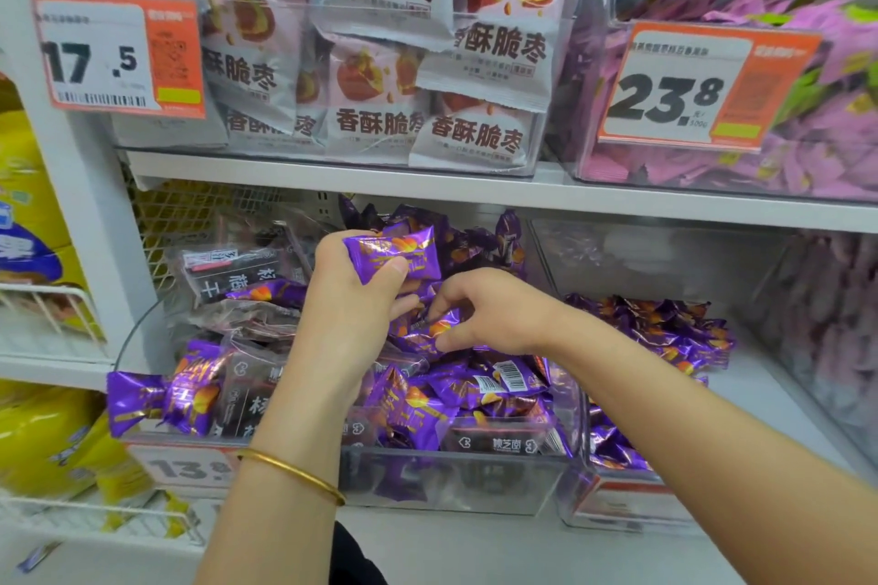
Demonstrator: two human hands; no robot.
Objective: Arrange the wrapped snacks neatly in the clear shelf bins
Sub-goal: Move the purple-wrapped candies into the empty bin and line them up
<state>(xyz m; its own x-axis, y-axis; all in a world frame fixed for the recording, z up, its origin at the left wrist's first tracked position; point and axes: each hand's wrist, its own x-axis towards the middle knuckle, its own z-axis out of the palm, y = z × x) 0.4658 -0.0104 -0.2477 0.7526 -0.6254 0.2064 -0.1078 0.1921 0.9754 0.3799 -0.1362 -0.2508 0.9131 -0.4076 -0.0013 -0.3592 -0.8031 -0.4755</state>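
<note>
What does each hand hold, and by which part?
The left hand grips a purple snack by its lower half, thumb on the front. The right hand pinches a second snack by its right end.

A shop: white shelves [332,185] carry clear plastic bins [665,252] of foil-wrapped snacks [475,385], fronted by orange-and-white price tags [119,52] reading 17.5 and 23.8.

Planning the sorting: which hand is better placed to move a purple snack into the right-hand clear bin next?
Probably the right hand: it pinches a shiny purple foil-wrapped snack and lies nearer the clear plastic bin on the right. The left hand would need to cross it.
</note>
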